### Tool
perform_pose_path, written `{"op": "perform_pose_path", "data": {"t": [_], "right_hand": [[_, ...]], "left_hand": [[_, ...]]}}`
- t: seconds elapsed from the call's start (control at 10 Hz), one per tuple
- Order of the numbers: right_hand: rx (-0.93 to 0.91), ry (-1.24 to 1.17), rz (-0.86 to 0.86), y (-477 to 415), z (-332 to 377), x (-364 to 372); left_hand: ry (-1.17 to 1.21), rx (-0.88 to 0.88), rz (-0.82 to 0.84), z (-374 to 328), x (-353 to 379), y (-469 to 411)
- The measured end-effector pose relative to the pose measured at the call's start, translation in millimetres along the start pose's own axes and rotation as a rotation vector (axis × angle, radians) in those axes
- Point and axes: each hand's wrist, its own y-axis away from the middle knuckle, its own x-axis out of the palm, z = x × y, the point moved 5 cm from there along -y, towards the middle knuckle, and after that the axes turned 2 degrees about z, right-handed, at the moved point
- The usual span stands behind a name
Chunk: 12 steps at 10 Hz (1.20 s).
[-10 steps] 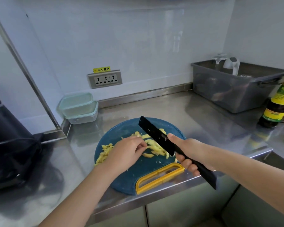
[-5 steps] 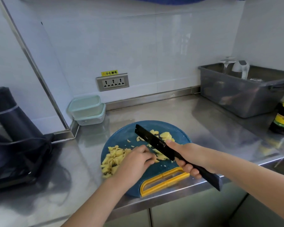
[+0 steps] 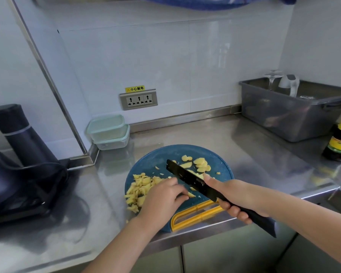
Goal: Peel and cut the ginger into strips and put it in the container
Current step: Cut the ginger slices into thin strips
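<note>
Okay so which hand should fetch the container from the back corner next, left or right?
Left. The left hand holds no tool and lies on the containers' side of the board; the right hand grips the knife.

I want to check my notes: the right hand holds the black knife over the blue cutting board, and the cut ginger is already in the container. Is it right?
Not quite. In the head view the cut ginger still lies on the blue cutting board; the rest is right.

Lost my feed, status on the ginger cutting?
Right hand gripping knife. Left hand flat on cut ginger, on the board. Containers stacked, no ginger in them yet.
</note>
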Motion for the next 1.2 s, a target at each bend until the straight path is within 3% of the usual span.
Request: {"op": "perform_pose_path", "data": {"t": [0.5, 0.9, 1.1, 1.2], "right_hand": [[0.023, -0.011, 0.051, 1, -13, 14], [0.182, 0.302, -0.066, -1, 2, 16], [-0.063, 0.285, -0.223, -15, -3, 14], [-0.07, 0.226, -0.215, -11, 5, 18]], "left_hand": [[-0.04, 0.141, -0.126, -3, 4, 2], [-0.083, 0.227, -0.156, 1, 8, 0], [-0.103, 0.263, -0.158, 5, 11, -3], [-0.085, 0.24, -0.153, 5, 14, -4]]}}
